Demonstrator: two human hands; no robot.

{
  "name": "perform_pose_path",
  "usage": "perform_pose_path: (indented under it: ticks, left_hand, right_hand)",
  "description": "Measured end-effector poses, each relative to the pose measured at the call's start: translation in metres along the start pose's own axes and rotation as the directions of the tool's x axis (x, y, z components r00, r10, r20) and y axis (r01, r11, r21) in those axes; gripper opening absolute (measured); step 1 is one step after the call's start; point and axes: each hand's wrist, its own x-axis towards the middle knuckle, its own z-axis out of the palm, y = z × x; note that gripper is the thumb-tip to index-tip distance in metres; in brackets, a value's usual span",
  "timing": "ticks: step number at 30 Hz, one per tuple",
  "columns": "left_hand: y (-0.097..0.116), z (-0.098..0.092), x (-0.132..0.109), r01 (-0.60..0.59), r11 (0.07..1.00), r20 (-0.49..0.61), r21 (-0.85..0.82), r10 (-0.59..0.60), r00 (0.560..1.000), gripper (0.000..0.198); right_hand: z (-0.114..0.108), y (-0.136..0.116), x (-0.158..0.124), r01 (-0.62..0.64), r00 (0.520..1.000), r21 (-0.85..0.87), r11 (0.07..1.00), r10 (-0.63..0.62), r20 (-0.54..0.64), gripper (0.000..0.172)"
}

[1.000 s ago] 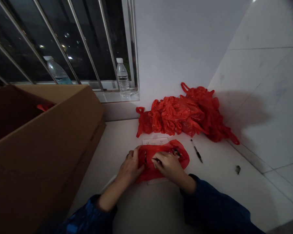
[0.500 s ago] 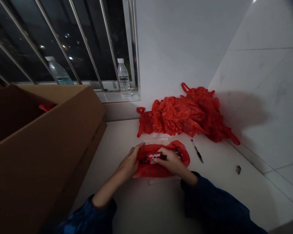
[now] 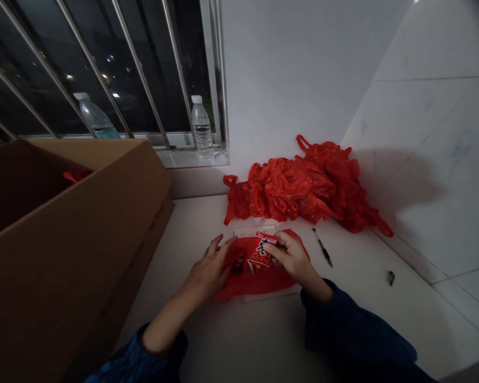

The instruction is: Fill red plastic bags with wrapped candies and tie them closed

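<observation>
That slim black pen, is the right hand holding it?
No, the right hand holds a red printed packet, and the pen lies on the white table.

The white surface point(image 3: 219, 340) carries piled red bags point(image 3: 291, 186) at the back. Nearer lie paper point(image 3: 255, 231) under an open bag point(image 3: 239, 285), a pen point(image 3: 323, 249) and a small dark object point(image 3: 390, 277)

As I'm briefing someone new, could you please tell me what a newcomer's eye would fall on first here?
The heap of bright red plastic bags at the back of the white table stands out first. Next comes the red printed packet in the right hand's grip, at the open red bag in front of the heap. The large cardboard box fills the left side.
</observation>
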Motion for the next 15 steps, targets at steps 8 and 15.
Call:
perform_pose_path:
  ticks: [8, 15]
  left_hand:
    - [0.010, 0.013, 0.003, -0.104, 0.979, -0.125, 0.177, 0.127, 0.984, 0.025]
    - [0.010, 0.032, 0.005, 0.058, 0.949, -0.167, 0.310, -0.006, 0.986, 0.039]
  right_hand:
    - [-0.009, 0.002, -0.007, 0.114, 0.980, -0.858, 0.500, -0.201, 0.014, 0.034]
    - [0.005, 0.008, -0.006, 0.251, 0.967, -0.859, 0.446, -0.159, 0.200, 0.009]
